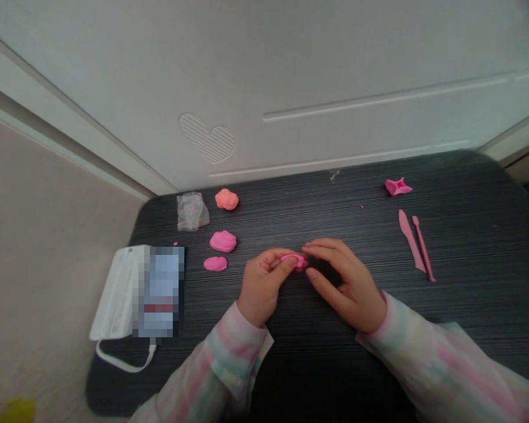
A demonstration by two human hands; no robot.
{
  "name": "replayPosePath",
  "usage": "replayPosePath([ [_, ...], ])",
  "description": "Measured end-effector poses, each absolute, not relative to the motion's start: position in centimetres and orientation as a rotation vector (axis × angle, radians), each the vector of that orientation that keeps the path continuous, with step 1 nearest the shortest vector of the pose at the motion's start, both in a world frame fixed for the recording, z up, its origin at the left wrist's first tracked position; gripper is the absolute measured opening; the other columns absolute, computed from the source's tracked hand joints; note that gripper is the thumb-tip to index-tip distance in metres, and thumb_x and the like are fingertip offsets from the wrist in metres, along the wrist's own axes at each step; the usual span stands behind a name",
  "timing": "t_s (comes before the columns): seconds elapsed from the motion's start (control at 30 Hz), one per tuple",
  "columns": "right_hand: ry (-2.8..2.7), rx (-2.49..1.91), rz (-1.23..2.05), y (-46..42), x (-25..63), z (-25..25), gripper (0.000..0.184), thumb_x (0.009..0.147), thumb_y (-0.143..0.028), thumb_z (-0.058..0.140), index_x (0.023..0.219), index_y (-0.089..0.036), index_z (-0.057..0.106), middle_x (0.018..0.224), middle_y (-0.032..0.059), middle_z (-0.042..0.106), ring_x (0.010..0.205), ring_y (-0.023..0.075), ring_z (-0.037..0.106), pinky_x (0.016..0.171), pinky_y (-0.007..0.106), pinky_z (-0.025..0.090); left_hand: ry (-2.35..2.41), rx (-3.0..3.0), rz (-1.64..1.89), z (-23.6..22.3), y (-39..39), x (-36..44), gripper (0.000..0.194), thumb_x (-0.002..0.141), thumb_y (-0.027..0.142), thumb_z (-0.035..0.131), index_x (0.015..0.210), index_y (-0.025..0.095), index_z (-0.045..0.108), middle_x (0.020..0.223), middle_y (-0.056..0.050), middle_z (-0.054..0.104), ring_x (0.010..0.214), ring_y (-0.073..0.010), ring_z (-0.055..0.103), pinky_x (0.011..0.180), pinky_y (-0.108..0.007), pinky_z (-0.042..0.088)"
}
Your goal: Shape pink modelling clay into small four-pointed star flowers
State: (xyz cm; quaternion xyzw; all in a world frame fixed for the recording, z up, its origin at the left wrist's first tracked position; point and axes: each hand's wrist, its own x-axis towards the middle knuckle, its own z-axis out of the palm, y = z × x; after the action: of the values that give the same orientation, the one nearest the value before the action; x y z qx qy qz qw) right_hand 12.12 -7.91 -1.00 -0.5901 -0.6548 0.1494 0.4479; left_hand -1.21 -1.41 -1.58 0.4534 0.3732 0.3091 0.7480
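Pinched between the thumb and fingers of my left hand (pixel 264 282) is a small piece of pink modelling clay (pixel 293 259), over the middle of the dark table. My right hand (pixel 348 282) is just right of it, thumb and fingers apart, with the fingertips close to the clay; whether they touch it I cannot tell. Left of my hands lie two pink clay lumps (pixel 223 241), one nearer me than the other. An orange clay lump (pixel 226 199) sits behind them.
On the right lie a pink plastic knife (pixel 411 241) and a thin pink modelling stick (pixel 423 248). A pink star-like clay shape (pixel 397 187) is behind them. At left are a crumpled clear wrapper (pixel 193 211), a blurred-out phone (pixel 161 291), a white power bank (pixel 121 292) and its cable (pixel 127 367).
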Motion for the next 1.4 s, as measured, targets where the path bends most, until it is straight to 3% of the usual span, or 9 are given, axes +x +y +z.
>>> replayPosePath([
  [0.17, -1.6, -1.515, 0.344, -7.6, 12.1, -1.1, 0.022, 0.077, -0.023, 0.054, 0.099, -0.019, 0.053, 0.093, 0.0069, 0.058, 0.089, 0.017, 0.052, 0.075, 0.033, 0.047, 0.844, 1.1, 0.676, -1.1, -1.6, -1.0, 0.01, 0.074, 0.021, 0.057, 0.079, 0.014, 0.061, 0.076, -0.003, 0.068, 0.076, -0.0121, 0.062, 0.074, -0.022, 0.046],
  [0.33, -1.582, -1.519, 0.323, -7.5, 11.9, -1.2, 0.011, 0.076, -0.024, 0.056, 0.086, -0.02, 0.057, 0.088, 0.0052, 0.059, 0.085, 0.0163, 0.054, 0.073, 0.033, 0.047, 0.835, 1.153, 0.66, -1.1, -1.8, -1.1, 0.036, 0.077, 0.022, 0.053, 0.112, 0.017, 0.044, 0.074, 0.0, 0.069, 0.08, -0.0132, 0.062, 0.082, -0.026, 0.043],
  [0.5, -1.555, -1.52, 0.361, -7.5, 12.0, -1.1, 0.011, 0.076, -0.019, 0.054, 0.087, -0.02, 0.056, 0.087, 0.005, 0.059, 0.085, 0.0166, 0.054, 0.075, 0.034, 0.046, 0.787, 1.196, 0.596, -1.1, -2.1, -1.2, 0.046, 0.078, 0.023, 0.051, 0.121, 0.017, 0.037, 0.08, -0.002, 0.068, 0.09, -0.015, 0.059, 0.09, -0.029, 0.036],
  [0.57, -1.509, -1.542, 0.406, -7.5, 12.0, -1.1, 0.011, 0.077, -0.018, 0.051, 0.088, -0.02, 0.055, 0.088, 0.0052, 0.059, 0.086, 0.0163, 0.054, 0.075, 0.034, 0.046, 0.767, 1.12, 0.575, -1.0, -2.1, -1.1, 0.042, 0.078, 0.025, 0.051, 0.118, 0.017, 0.041, 0.084, -0.003, 0.068, 0.09, -0.0155, 0.059, 0.087, -0.029, 0.039],
  [0.67, -1.455, -1.551, 0.46, -7.4, 12.1, -1.0, 0.01, 0.079, -0.018, 0.049, 0.087, -0.019, 0.053, 0.089, 0.0058, 0.058, 0.085, 0.0149, 0.054, 0.074, 0.031, 0.045, 0.822, 1.124, 0.6, -0.8, -2.1, -0.9, 0.024, 0.075, 0.025, 0.056, 0.096, 0.016, 0.054, 0.089, -0.005, 0.067, 0.083, -0.0147, 0.061, 0.078, -0.026, 0.044],
  [0.8, -1.456, -1.554, 0.523, -7.5, 11.8, -0.9, 0.005, 0.079, -0.018, 0.047, 0.082, -0.019, 0.052, 0.082, 0.004, 0.058, 0.078, 0.0133, 0.054, 0.07, 0.027, 0.045, 0.931, 1.276, 0.633, -0.7, -1.9, -0.8, 0.011, 0.07, 0.023, 0.06, 0.077, 0.015, 0.059, 0.079, -0.003, 0.066, 0.073, -0.0128, 0.06, 0.07, -0.023, 0.046],
  [0.93, -1.462, -1.592, 0.518, -7.6, 11.5, -0.8, 0.003, 0.077, -0.016, 0.048, 0.079, -0.019, 0.05, 0.073, 0.0019, 0.057, 0.068, 0.012, 0.053, 0.061, 0.025, 0.044, 0.992, 1.292, 0.654, -0.8, -2.0, -0.9, 0.005, 0.07, 0.02, 0.058, 0.072, 0.015, 0.058, 0.071, 0.0, 0.063, 0.067, -0.0111, 0.058, 0.066, -0.022, 0.046],
  [1.23, -1.673, -1.417, 0.319, -7.8, 11.5, -0.8, 0.015, 0.074, -0.011, 0.051, 0.086, -0.02, 0.049, 0.08, 0.0029, 0.06, 0.076, 0.0136, 0.056, 0.067, 0.029, 0.047, 1.076, 1.194, 0.764, -0.5, -1.8, -0.6, 0.003, 0.067, 0.015, 0.057, 0.069, 0.016, 0.055, 0.065, 0.002, 0.059, 0.062, -0.0087, 0.056, 0.062, -0.019, 0.045],
  [1.4, -1.665, -1.389, 0.396, -7.8, 11.6, -0.6, 0.014, 0.075, -0.013, 0.051, 0.086, -0.021, 0.051, 0.08, 0.0027, 0.059, 0.077, 0.0143, 0.056, 0.067, 0.03, 0.048, 1.037, 1.157, 0.756, -0.4, -1.6, -0.7, 0.003, 0.066, 0.015, 0.059, 0.069, 0.015, 0.058, 0.067, 0.001, 0.063, 0.064, -0.01, 0.058, 0.064, -0.021, 0.047],
])
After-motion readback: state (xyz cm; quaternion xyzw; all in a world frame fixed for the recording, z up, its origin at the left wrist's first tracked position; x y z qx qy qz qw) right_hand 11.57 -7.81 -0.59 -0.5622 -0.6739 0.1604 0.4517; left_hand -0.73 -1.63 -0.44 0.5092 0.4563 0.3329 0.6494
